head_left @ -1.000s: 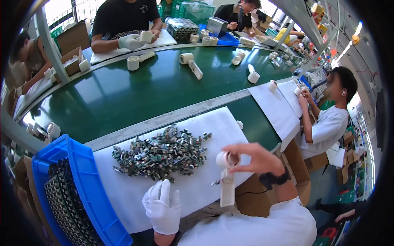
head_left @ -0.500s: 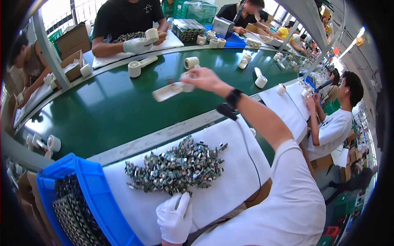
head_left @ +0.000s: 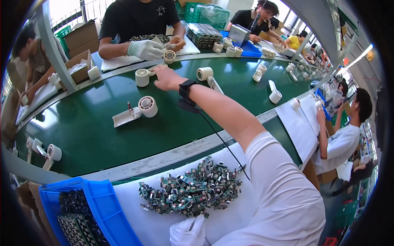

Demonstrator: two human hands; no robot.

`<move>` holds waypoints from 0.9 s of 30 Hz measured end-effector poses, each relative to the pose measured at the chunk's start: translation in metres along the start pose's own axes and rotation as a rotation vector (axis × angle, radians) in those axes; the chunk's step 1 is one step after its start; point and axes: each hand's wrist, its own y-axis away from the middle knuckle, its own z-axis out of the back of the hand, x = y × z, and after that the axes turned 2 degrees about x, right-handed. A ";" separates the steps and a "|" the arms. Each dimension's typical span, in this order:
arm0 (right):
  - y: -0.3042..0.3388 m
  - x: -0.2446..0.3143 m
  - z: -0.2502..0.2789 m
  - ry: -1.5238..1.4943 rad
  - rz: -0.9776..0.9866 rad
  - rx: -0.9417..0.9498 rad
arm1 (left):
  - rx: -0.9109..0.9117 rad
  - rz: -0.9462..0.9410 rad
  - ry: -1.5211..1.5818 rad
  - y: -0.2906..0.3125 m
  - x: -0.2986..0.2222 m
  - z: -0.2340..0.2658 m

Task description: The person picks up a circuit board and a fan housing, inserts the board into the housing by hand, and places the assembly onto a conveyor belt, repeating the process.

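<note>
My bare right hand point(head_left: 167, 78) stretches across the green belt, its fingers closed around the handle end of a white handheld fan housing point(head_left: 142, 78); the hand hides most of the handle. Nearer on the belt lies another fan housing point(head_left: 147, 106), its hollow handle open and a small part point(head_left: 129, 107) sticking up from it. My left hand point(head_left: 187, 232), in a white glove, rests at the near edge of a heap of small green circuit boards point(head_left: 191, 186). Its fingers are pressed together; what they hold, if anything, is too small to make out.
A blue crate point(head_left: 111, 209) with stacked boards stands left of the heap. More fan housings point(head_left: 205, 74) lie along the belt point(head_left: 180, 123). Across it, a co-worker's gloved hand point(head_left: 147, 50) is near another housing point(head_left: 169, 56). A cable point(head_left: 217, 135) hangs from my right wrist.
My right hand has set the fan housing it carried onto the belt and moved left and away to another housing's handle. My left hand stays by the heap. The view has shifted.
</note>
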 end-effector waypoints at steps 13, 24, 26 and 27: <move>-0.008 0.021 0.008 0.351 -0.117 0.001 | 0.060 -0.001 0.067 -0.005 0.005 -0.002; 0.146 0.044 0.094 -0.312 -0.047 0.151 | 0.163 -0.021 -0.026 -0.011 0.000 0.003; 0.212 0.053 0.115 -0.728 -0.152 0.198 | 0.163 -0.012 -0.032 -0.009 -0.002 0.005; 0.245 0.056 0.124 -0.822 -0.172 0.217 | 0.157 0.004 -0.042 -0.005 -0.001 0.006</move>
